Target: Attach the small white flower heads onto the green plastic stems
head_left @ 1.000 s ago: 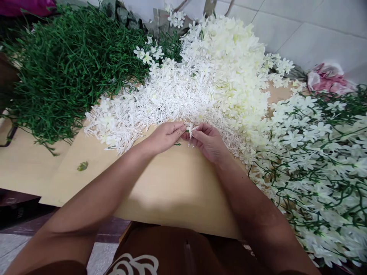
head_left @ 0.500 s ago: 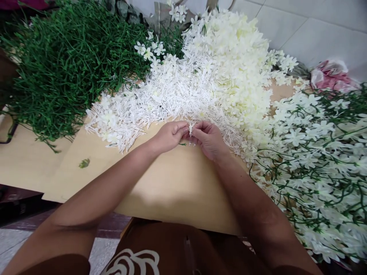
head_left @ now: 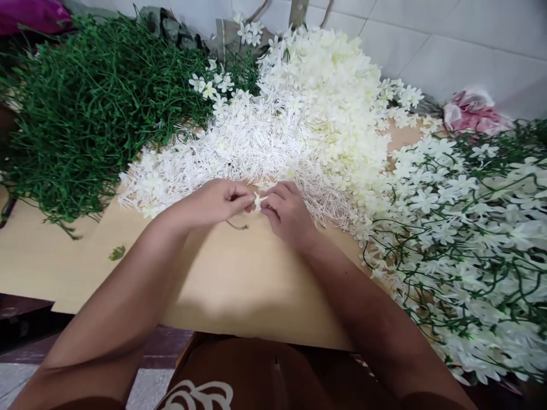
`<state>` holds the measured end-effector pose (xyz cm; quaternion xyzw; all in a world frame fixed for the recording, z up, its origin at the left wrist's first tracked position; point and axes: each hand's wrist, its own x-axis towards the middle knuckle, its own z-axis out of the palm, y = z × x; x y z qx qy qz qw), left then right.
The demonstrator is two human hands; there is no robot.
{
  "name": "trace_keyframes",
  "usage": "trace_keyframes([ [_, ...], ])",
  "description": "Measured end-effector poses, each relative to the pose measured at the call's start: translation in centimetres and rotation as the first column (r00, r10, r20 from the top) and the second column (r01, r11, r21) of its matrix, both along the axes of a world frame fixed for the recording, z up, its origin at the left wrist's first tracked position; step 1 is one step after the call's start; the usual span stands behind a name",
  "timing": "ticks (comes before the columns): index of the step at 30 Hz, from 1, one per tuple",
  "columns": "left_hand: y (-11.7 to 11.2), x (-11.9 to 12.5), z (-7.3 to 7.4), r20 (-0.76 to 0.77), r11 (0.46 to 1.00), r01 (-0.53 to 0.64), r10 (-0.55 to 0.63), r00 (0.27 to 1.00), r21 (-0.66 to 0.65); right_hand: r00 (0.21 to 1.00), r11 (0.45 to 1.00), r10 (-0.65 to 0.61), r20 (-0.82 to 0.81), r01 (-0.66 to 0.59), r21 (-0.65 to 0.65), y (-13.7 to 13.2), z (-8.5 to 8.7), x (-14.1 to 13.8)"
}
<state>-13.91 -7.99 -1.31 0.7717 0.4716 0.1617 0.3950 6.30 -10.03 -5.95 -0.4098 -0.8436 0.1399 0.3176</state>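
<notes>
Between my two hands, just above the table board, is a small white artificial flower (head_left: pixel 257 200). My left hand (head_left: pixel 220 202) is closed, its thumb and fingers pinching the flower from the left. A thin dark green stem (head_left: pixel 237 226) sticks out below the left fingers. From the right, the closed fingertips of my right hand (head_left: pixel 290 213) grip the flower's other side; their exact hold is partly hidden. Directly beyond the hands lies a heap of thin white stamens (head_left: pixel 256 142), which runs into a pile of cream-white flower heads (head_left: pixel 342 97).
Green plastic stems (head_left: pixel 98 102) are heaped at the left. Finished-looking white flowers on green stems (head_left: pixel 453 245) spread over the right side. A small green scrap (head_left: pixel 117 253) lies on the board (head_left: pixel 239 285). A pink-and-white bag (head_left: pixel 474 112) sits by the tiled wall (head_left: pixel 474 54).
Both hands have moved slightly left and apart, and more of the white flower shows between the fingertips. The stem below the left hand sticks out farther. The view has shifted a little.
</notes>
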Motion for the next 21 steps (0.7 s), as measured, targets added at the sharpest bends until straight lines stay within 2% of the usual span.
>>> trace_keyframes([
  [2, -0.1, -0.2, 0.0, -0.103, 0.997, 0.049, -0.044, 0.994, 0.052, 0.997, 0.999, -0.011, -0.081, 0.014, 0.038, 0.7, 0.4, 1.3],
  [5, 0.0, 0.6, 0.4, -0.191, 0.974, -0.053, 0.097, 0.977, 0.222, 0.960, 0.987, -0.150, -0.235, 0.158, 0.018, 1.6, 1.4, 3.6],
  [8, 0.7, 3.0, 0.7, -0.202, 0.924, -0.157, 0.237, 0.950, 0.348, 0.896, 0.954, -0.290, -0.335, 0.298, -0.030, 2.1, 2.3, 4.9],
  [11, 2.1, 6.4, 0.4, -0.227, 0.899, -0.098, 0.211, 0.951, 0.426, 0.880, 0.939, -0.327, -0.343, 0.345, -0.010, 2.2, 2.6, 5.1],
  [15, 3.9, 9.2, -0.3, -0.285, 0.893, -0.090, 0.235, 0.929, 0.442, 0.906, 0.945, -0.305, -0.294, 0.327, 0.026, 2.0, 2.3, 4.6],
  [18, 4.2, 9.0, -0.4, -0.190, 0.892, -0.194, 0.291, 0.938, 0.408, 0.911, 0.947, -0.303, -0.279, 0.321, 0.017, 1.9, 1.9, 4.2],
  [21, 3.5, 8.1, -0.2, -0.059, 0.892, -0.321, 0.357, 0.932, 0.317, 0.908, 0.943, -0.303, -0.290, 0.329, 0.045, 1.7, 1.6, 3.5],
])
